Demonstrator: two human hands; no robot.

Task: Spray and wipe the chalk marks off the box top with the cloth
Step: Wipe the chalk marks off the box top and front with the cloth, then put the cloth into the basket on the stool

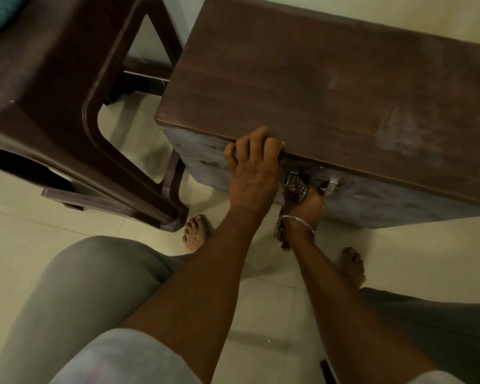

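Note:
A dark brown wooden box (302, 79) stands on the tiled floor, its top showing pale smeared chalk marks (396, 128) toward the right. My left hand (251, 167) grips the near top edge of the box, fingers curled over the rim. Below it, against the box's front face, my right hand (306, 200) is closed on a checked cloth (295, 184), beside a metal latch (330, 187). A tail of the cloth hangs down under my wrist, which wears a thin bangle. No spray bottle is in view.
A dark brown plastic chair (75, 106) stands close on the left, almost touching the box. My bare feet (194, 234) and grey-clad knees are on the pale floor tiles (413, 259) in front of the box.

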